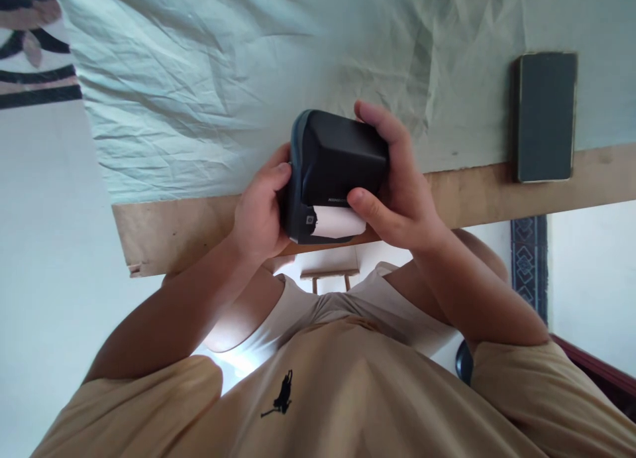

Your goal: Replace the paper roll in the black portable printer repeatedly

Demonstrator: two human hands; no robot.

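Observation:
Between my two hands is a small black receipt printer [342,156], held above the near edge of the table. A strip of white paper [338,221] with a torn end sticks out along its lower side. My left hand [263,209] is closed on the printer's left side, thumb on the edge. On the opposite side, my right hand [402,186] grips the printer, its thumb beside the paper and a finger at the upper corner. The undersides of both hands' grip are hidden by the printer.
A wrinkled pale green cloth [199,80] covers most of the wooden table [169,236], whose bare strip faces me. At the right lies a dark phone-like slab [546,116], reaching over the cloth's edge. A patterned blue strip [529,266] runs along the floor below.

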